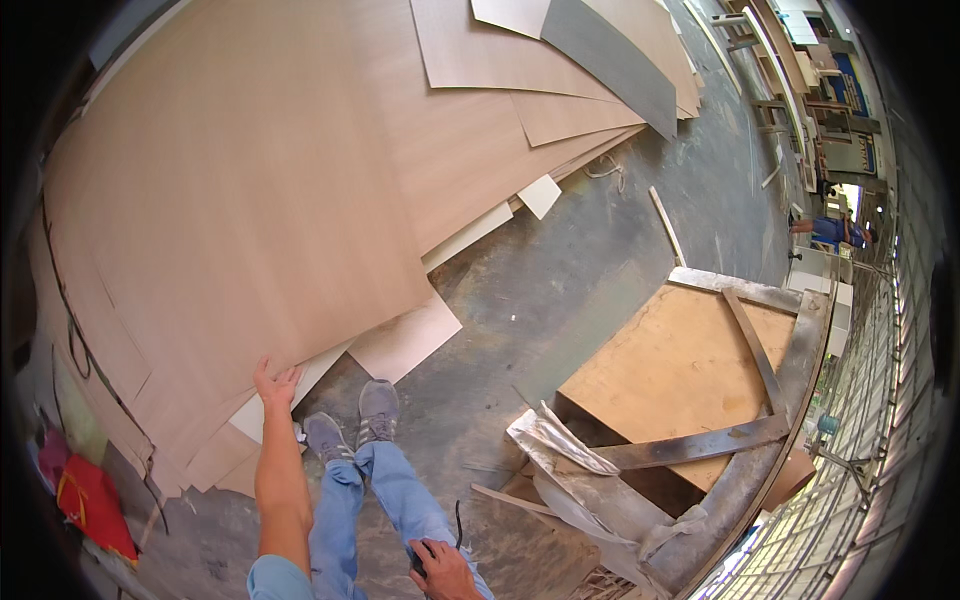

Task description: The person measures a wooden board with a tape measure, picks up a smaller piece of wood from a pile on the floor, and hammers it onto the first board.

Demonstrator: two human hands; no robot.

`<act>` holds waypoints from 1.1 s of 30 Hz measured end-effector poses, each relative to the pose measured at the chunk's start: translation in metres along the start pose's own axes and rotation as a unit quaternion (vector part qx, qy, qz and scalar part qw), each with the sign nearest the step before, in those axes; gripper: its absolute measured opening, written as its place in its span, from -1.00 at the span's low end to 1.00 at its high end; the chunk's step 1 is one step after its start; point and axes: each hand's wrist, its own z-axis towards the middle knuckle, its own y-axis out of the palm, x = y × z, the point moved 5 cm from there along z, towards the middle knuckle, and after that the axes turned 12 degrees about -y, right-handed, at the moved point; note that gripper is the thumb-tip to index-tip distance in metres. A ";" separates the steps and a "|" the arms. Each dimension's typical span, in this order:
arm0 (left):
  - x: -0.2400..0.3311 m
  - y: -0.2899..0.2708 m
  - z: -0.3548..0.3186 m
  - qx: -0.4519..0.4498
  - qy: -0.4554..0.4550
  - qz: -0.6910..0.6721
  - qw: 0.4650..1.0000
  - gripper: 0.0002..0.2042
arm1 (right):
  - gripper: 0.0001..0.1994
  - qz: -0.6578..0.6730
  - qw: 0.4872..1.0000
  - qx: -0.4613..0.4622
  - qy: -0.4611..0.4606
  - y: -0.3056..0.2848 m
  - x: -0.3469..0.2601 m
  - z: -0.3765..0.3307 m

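Note:
A large light-brown plywood sheet [270,190] lies on top of a stack at the left and middle. My left hand [277,382] is at its near edge, fingers bent over the edge and holding it. Under that edge, paler sheets [405,335] stick out. Low in the picture, beside my jeans, my right hand [445,570] is closed round a small black object [416,562]. Most of that object is hidden by the fingers, so its kind is unclear; a thin dark strip rises next to it.
Smaller offcuts and a grey panel [615,65] lie across the stack's far end. To the right stands a wooden frame [735,440] with a tan board and torn plastic. A red bag [95,505] is at lower left. Far right, a person [835,230] is near a grated wall.

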 end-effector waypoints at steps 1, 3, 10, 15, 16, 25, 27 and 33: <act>0.002 0.000 0.002 0.020 0.005 -0.019 1.000 0.07 | -0.38 -0.001 1.000 0.000 0.000 0.000 0.001 0.001; 0.005 -0.002 0.001 0.059 0.003 -0.042 0.997 -0.06 | -0.37 -0.006 1.000 -0.004 -0.001 -0.002 0.003 0.002; 0.007 0.013 -0.060 -0.020 0.110 -0.091 0.990 -0.64 | -0.39 -0.006 1.000 0.015 0.010 -0.011 0.003 0.007; 0.047 0.052 -0.144 -0.176 0.140 -0.009 0.974 -0.62 | -0.39 -0.019 0.998 0.052 0.007 -0.004 0.006 0.008; 0.052 0.064 -0.167 -0.180 0.150 0.013 0.972 -0.62 | -0.39 -0.011 0.998 0.060 0.008 0.001 0.007 0.008; 0.071 0.180 -0.328 -0.248 0.200 0.041 0.947 -0.66 | -0.43 0.030 0.980 0.188 0.050 -0.009 -0.008 -0.017; 0.079 0.225 -0.383 -0.265 0.213 0.056 0.939 -0.67 | -0.44 0.050 0.965 0.244 0.086 -0.030 -0.016 -0.027; 0.104 0.327 -0.550 -0.274 0.299 0.115 0.907 -0.78 | -0.46 0.084 0.886 0.439 0.125 -0.120 -0.026 -0.087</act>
